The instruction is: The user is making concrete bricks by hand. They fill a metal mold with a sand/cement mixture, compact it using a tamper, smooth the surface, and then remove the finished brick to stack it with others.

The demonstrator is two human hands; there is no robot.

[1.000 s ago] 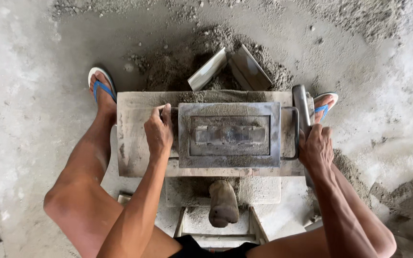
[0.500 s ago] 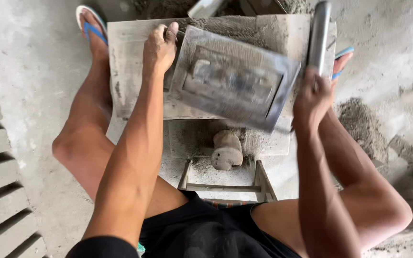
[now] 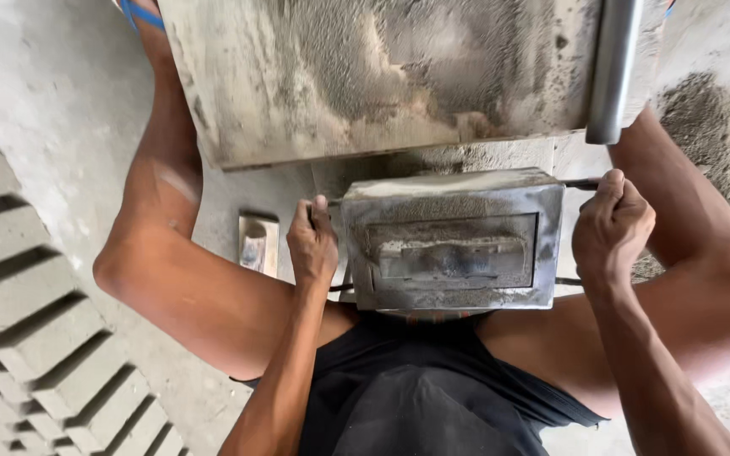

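No packages, labels, signs or screens are showing anywhere in this view, near or far, left or right.

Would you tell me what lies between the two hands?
In the head view, the grey metal mould lies between the left hand and the right hand; each hand grips a thin side handle.

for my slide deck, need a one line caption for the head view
Left hand and right hand grip the side handles of a grey metal mould box below a sandy work slab.
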